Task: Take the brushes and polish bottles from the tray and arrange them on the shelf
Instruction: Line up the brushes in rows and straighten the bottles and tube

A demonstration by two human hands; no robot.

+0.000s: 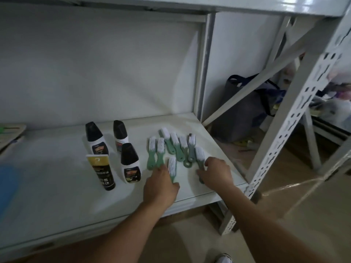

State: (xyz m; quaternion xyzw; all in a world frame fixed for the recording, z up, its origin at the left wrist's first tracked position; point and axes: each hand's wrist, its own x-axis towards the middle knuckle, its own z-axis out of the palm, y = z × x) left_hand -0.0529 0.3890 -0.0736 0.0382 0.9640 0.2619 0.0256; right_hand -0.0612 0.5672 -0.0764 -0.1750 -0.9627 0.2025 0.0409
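White metal shelving fills the view; its lower shelf (57, 168) carries the sorted goods. Toward 9 o'clock stand three black-capped polish bottles (95, 138) and an inverted black-and-gold tube (102, 171). At centre lies a fan of green brushes (177, 147), bristles toward 12 o'clock, handles toward 6.

Left hand (161, 185): fingers curled over the handle of the near brush (172, 168), apparently pinching it. Right hand (216, 172): fingers closed round the handle of the outer brush (200, 155), at 3 o'clock of the fan.

Both held brushes run 12-to-6, parallel to the row, each extending toward 12 o'clock from its hand. The near brush lies short of the row, so the left hand probably has to push it toward 12 o'clock. No tray is clearly visible; placement appears nearly complete.
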